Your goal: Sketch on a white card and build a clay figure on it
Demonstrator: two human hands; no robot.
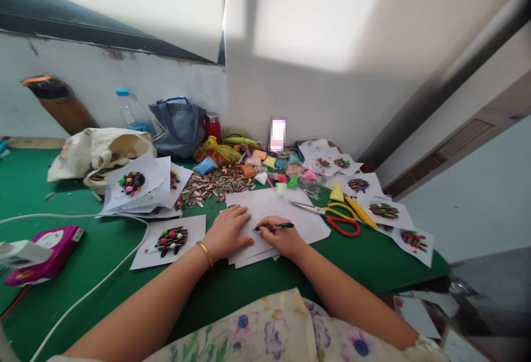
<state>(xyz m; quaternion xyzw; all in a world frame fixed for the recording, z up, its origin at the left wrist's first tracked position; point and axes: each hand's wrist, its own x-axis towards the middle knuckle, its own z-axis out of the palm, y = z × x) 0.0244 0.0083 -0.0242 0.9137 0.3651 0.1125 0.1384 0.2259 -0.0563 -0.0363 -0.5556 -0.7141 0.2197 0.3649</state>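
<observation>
My left hand (227, 232) lies flat with its fingers spread on a stack of white paper sheets (277, 211) on the green table (103, 251). A gold bangle sits on that wrist. My right hand (280, 236) is closed around a black pen (274, 226), whose tip touches the top sheet close to my left fingers. A finished sheet with a dark seed picture and coloured dots (171, 240) lies just left of my left hand.
A pile of sunflower seeds (209, 186) and coloured clay lumps (269, 169) lie beyond the paper. Scissors with yellow and red handles (341, 218) rest to the right. More seed pictures (384, 210) line the right edge. Bags (178, 124), a bottle (131, 110), white cables (103, 279) and a pink device (45, 254) sit at left.
</observation>
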